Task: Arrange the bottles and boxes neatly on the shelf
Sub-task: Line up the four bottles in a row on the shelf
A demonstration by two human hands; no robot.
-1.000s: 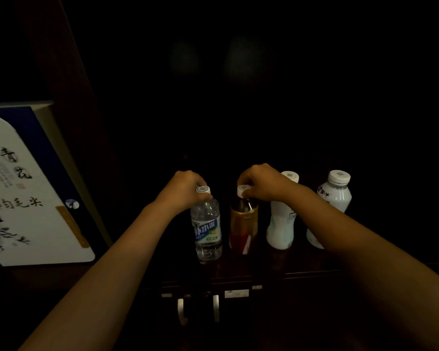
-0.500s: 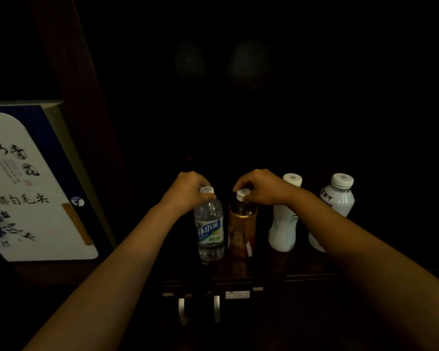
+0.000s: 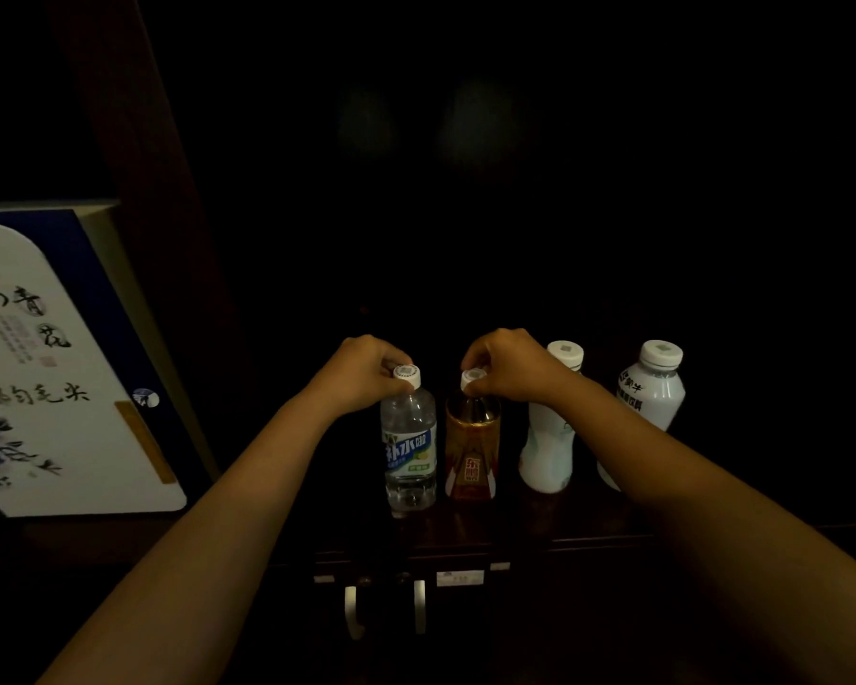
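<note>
Four bottles stand upright in a row on a dark wooden shelf point(image 3: 515, 529). My left hand point(image 3: 364, 370) grips the white cap of a clear water bottle point(image 3: 408, 452) with a blue label. Right beside it stands an amber tea bottle point(image 3: 471, 447), and my right hand point(image 3: 510, 363) pinches its white cap. Further right are a slim white bottle point(image 3: 549, 447), partly behind my right forearm, and a wider white milk bottle point(image 3: 656, 393). A large white-and-blue box point(image 3: 65, 368) with black calligraphy leans at the left.
The back of the shelf is very dark and nothing shows there. A dark red wooden upright point(image 3: 134, 140) separates the box's bay from the bottles. Below the shelf's front edge hang two pale handles point(image 3: 384, 610) and a small label point(image 3: 458, 578).
The water bottle and the tea bottle now stand closer together and straighter. Both hands stay on the caps, and the view has shifted a little.
</note>
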